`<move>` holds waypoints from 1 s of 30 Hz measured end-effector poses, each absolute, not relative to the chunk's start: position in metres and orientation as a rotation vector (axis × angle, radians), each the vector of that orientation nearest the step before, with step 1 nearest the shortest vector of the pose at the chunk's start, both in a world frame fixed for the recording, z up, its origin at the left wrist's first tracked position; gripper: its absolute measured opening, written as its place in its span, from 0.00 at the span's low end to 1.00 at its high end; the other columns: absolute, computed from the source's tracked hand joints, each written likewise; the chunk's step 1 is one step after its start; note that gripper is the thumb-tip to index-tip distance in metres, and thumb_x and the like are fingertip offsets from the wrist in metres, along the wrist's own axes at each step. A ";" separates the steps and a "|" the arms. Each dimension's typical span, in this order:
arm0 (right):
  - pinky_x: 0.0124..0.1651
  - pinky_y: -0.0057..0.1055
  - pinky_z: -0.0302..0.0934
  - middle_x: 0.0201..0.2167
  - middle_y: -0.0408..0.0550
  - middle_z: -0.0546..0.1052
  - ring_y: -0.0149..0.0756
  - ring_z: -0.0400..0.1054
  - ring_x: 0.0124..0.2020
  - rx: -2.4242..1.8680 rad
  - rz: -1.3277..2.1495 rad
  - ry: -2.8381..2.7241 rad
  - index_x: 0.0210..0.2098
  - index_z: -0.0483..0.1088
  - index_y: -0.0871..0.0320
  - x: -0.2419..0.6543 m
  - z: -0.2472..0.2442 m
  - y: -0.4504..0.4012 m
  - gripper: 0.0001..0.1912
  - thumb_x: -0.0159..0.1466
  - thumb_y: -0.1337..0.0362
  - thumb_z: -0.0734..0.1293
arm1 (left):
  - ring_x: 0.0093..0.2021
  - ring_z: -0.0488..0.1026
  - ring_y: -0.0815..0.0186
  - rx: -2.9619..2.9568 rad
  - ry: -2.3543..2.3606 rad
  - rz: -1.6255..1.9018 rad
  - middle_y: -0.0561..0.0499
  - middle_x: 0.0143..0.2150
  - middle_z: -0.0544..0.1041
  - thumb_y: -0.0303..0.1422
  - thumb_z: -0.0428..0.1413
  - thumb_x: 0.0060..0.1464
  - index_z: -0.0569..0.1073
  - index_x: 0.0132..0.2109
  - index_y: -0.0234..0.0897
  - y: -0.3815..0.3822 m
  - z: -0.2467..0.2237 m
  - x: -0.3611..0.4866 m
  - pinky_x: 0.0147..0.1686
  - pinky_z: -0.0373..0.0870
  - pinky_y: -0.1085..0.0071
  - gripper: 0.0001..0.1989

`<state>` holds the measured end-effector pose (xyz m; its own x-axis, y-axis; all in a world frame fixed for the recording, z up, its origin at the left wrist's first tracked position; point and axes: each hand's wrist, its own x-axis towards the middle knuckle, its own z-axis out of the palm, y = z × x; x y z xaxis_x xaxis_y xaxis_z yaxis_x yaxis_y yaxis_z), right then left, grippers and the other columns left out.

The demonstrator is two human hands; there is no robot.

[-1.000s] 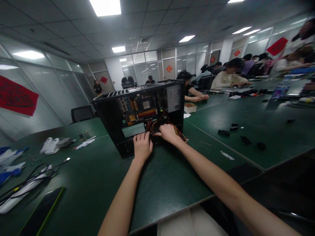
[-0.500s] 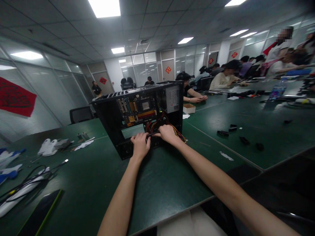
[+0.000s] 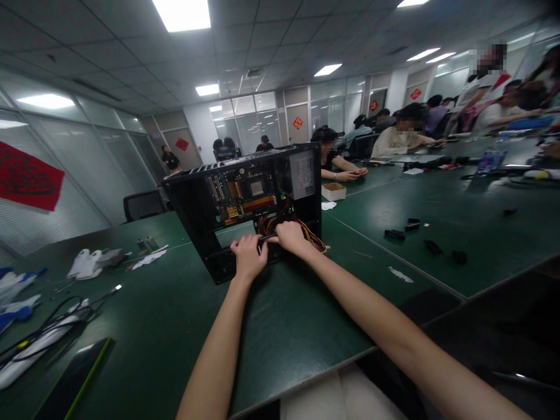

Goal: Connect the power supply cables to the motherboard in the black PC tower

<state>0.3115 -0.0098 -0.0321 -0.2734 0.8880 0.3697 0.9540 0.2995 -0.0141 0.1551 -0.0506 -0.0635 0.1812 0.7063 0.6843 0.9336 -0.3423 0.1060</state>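
Note:
An open black computer case (image 3: 192, 227) stands on the green table in front of me, its inside facing me. A motherboard (image 3: 231, 192) and a silver power supply (image 3: 303, 175) show in its upper part. Along the case's lower rail, my left hand (image 3: 249, 256) is closed, fingers over the top and thumb pointing up. Just right of it, my right hand (image 3: 291, 238) is closed at the same rail, beside a bundle of coloured cables (image 3: 312, 233). The fingertips of my right hand are partly hidden. A thin dark edge runs between both hands.
On the left lie a black cable (image 3: 56, 324), a white power strip (image 3: 26, 364) and a dark flat thing with a green edge (image 3: 74, 379). Several small black parts (image 3: 433, 247) and a small box (image 3: 333, 191) are to the right. Co-workers sit farther back.
The view has shifted slightly, and the case sits a little farther left in it. Both hands keep their hold on the lower rail. A standing person at the far right has moved.

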 end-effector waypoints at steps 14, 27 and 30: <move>0.40 0.37 0.67 0.39 0.63 0.79 0.46 0.76 0.41 -1.651 -0.086 -2.216 0.40 0.77 0.64 0.248 -0.023 -0.022 0.22 0.66 0.50 0.64 | 0.43 0.71 0.61 -2.067 -1.538 -0.995 0.49 0.38 0.80 0.36 0.46 0.63 0.76 0.39 0.41 -0.036 -0.061 0.108 0.48 0.53 0.59 0.14; 0.41 0.35 0.69 0.42 0.62 0.78 0.41 0.76 0.44 -1.397 0.086 -2.411 0.45 0.74 0.67 0.166 -0.012 -0.075 0.16 0.66 0.77 0.57 | 0.25 0.65 0.64 -1.667 -1.811 -1.355 0.50 0.18 0.65 0.41 0.47 0.52 0.65 0.16 0.38 -0.022 -0.054 0.032 0.34 0.59 0.66 0.20; 0.39 0.36 0.70 0.45 0.65 0.76 0.43 0.76 0.43 -1.311 0.021 -2.529 0.48 0.72 0.70 0.166 -0.008 -0.096 0.17 0.65 0.79 0.57 | 0.23 0.62 0.66 -1.680 -1.845 -1.380 0.51 0.17 0.61 0.41 0.47 0.51 0.59 0.15 0.39 -0.025 -0.049 0.014 0.28 0.55 0.68 0.20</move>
<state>0.1661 -0.0958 -0.0079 -0.5426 0.8019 0.2500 0.7976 0.5852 -0.1458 0.0141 -0.0249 -0.0486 -0.2787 0.6083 0.7432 0.8847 -0.1385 0.4451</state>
